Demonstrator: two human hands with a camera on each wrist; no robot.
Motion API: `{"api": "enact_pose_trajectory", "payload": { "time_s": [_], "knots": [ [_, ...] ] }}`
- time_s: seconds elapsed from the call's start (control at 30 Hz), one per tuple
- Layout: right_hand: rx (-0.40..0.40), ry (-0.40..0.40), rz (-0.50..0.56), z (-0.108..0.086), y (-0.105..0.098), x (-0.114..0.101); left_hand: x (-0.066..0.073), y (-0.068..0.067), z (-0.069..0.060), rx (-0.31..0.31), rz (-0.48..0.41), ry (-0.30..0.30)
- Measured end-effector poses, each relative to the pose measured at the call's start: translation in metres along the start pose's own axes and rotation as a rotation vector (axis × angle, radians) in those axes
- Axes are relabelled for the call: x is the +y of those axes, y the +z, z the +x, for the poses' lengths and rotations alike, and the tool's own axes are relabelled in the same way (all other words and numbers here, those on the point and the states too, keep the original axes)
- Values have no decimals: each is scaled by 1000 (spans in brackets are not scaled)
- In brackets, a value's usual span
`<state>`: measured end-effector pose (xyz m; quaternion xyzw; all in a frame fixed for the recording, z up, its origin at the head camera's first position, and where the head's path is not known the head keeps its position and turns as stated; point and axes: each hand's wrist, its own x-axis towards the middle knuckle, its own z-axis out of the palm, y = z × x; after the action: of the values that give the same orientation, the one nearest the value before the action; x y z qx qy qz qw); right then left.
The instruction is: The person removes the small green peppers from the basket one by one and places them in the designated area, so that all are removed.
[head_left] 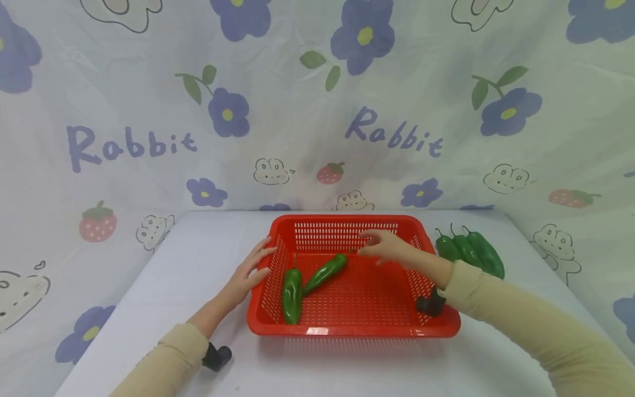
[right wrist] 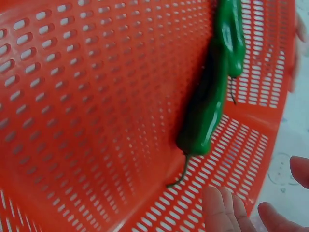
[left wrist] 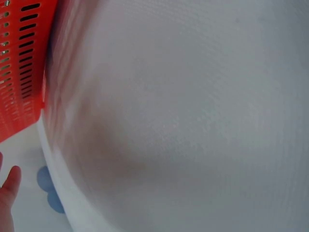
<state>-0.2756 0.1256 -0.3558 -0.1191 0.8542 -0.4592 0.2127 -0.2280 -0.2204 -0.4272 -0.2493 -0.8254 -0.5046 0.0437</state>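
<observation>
A red perforated basket [head_left: 317,331] holds two green peppers, one upright along its left side [head_left: 292,296] and one slanting [head_left: 325,274] beside it. My left hand [head_left: 246,272] rests with spread fingers at the basket's left rim; in the left wrist view only some fingers [left wrist: 9,188] show near the basket wall [left wrist: 21,72]. Over the right half of the basket hovers my right hand [head_left: 384,246], fingers loosely bent and holding nothing. The right wrist view has its fingers [right wrist: 224,210] below the stem of the slanting pepper [right wrist: 205,106], apart from it.
Several green peppers [head_left: 483,253] lie side by side on the white table [head_left: 208,248], right of the basket. Behind the table hangs a white cloth [head_left: 297,110] printed with flowers, rabbits and strawberries. A black wrist mount [head_left: 430,303] on the right arm overlaps the basket's right wall.
</observation>
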Motion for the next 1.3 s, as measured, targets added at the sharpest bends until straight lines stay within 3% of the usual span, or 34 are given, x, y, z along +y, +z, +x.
{"api": "enact_pose_trajectory", "payload": {
  "time_s": [0.23,0.57,1.3],
  "knots": [
    [-19,28,-5,12,18,6,0,0,0,-4,-8,3],
    [-11,53,-94,22,38,9,-1,1,1,0,2,-17],
    [40,57,-149,44,61,13,0,0,0,-7,-5,-13]
  ]
}}
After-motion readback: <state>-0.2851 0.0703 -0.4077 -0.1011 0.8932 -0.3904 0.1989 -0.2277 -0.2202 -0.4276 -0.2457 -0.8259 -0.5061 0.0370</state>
